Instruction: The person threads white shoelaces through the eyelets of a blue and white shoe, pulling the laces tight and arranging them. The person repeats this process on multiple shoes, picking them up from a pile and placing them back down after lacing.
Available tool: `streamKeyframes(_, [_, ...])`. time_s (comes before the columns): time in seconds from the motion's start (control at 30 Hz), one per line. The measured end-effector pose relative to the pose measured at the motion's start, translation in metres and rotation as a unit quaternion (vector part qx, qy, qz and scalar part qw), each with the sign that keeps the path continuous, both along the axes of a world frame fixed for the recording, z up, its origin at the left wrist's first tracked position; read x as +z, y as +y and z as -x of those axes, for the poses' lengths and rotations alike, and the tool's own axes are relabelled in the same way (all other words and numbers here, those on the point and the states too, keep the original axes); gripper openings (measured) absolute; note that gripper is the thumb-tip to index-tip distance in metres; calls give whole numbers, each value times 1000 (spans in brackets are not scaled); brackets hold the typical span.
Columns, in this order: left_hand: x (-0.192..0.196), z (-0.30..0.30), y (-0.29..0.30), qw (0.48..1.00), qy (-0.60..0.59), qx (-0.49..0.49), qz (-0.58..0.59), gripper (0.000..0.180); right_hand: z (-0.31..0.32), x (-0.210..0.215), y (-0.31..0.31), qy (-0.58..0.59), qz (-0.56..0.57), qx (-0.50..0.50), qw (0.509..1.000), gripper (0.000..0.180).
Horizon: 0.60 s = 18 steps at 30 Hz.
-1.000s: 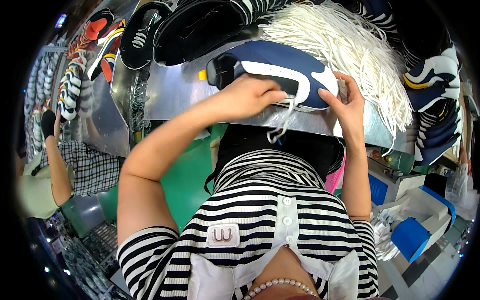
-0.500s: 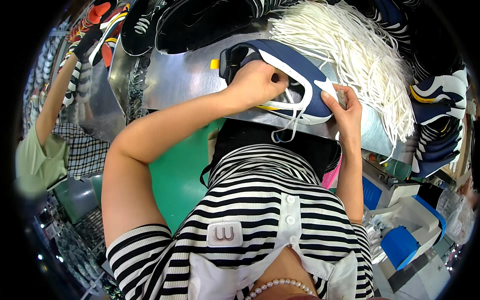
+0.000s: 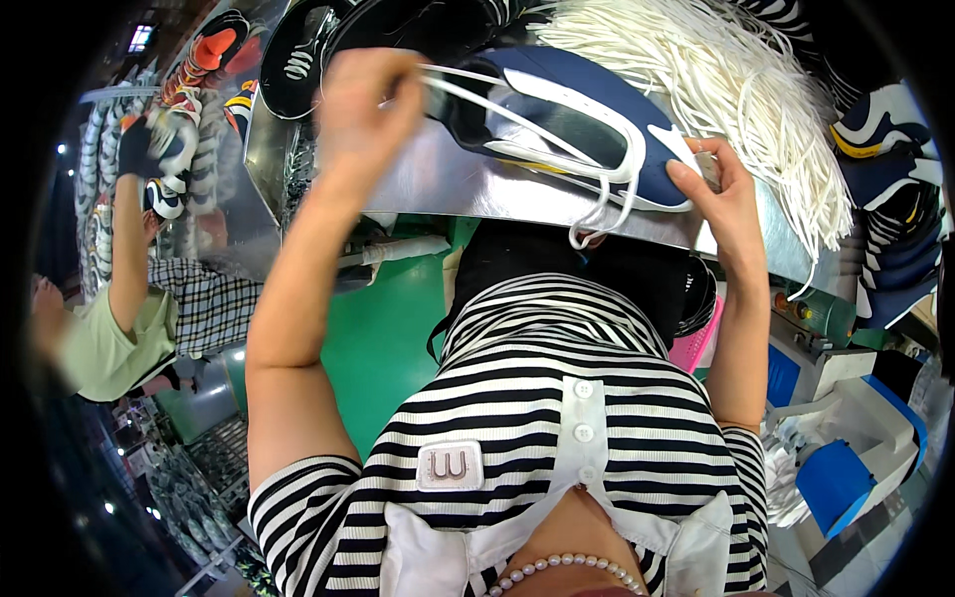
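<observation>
A navy and white shoe (image 3: 652, 119) lies on its side along the metal table in front of me, toe to the right. My right hand (image 3: 724, 194) grips its toe end between thumb and fingers. My left hand (image 3: 368, 109), smeared by motion, is closed and raised beyond the heel end. From it a white shoelace (image 3: 497, 114) runs stretched back to the shoe's opening. Another part of the lace hangs in a loop over the table's near edge. Exactly how the left fingers hold the lace is blurred.
A heap of loose white laces (image 3: 696, 109) covers the table's far right. Navy and white shoes (image 3: 890, 199) are stacked beyond it. A black shoe (image 3: 290, 65) sits at the far left. Over the metal table's (image 3: 477, 189) left side, a gloved person handles shoes. A pink basket (image 3: 696, 343) is below.
My left hand has swung from the shoe's opening out to the left, drawing the lace taut. The right hand still grips the toe.
</observation>
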State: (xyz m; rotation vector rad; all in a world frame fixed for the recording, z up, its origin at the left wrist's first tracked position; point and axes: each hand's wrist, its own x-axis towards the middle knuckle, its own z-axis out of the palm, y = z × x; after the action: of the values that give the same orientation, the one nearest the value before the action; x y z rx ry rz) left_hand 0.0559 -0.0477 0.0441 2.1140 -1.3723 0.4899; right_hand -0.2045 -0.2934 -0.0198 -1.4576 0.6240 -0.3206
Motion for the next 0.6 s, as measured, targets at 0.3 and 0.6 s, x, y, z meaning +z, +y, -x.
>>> streamKeyframes(0.3, [1,-53,112,971,-25,233,-54,14,35,-30,-28,46,-49,-68,995,35])
streamKeyframes(0.6, [31,94,-71,706,639,-305,-10,10,22,-23,-22,48,257,-173,950,31])
